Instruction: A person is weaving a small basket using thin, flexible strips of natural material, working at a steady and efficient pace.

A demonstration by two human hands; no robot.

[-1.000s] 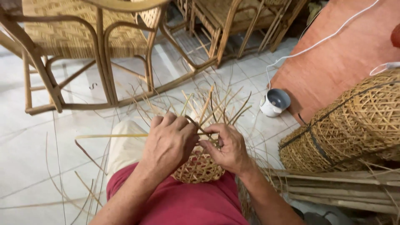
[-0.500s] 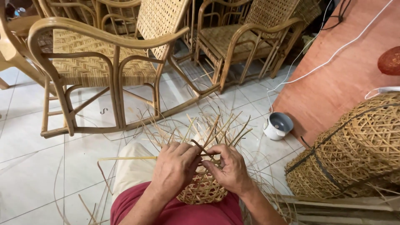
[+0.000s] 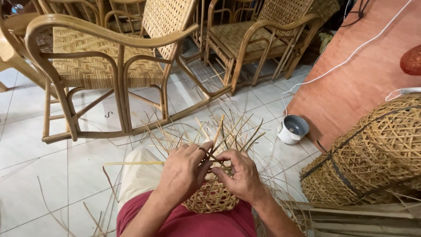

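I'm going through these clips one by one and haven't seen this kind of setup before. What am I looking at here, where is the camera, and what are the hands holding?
There is no machine: a person works with two bare hands, filmed from a camera on their head looking down. The left hand and right hand together grip a small, half-woven cane basket resting on the lap, with loose strips sticking up from its rim. The fingers pinch those strips. On the tiled floor stand rattan chairs, a small white pot and, to the right, larger woven baskets. Thin cane strands lie scattered around.
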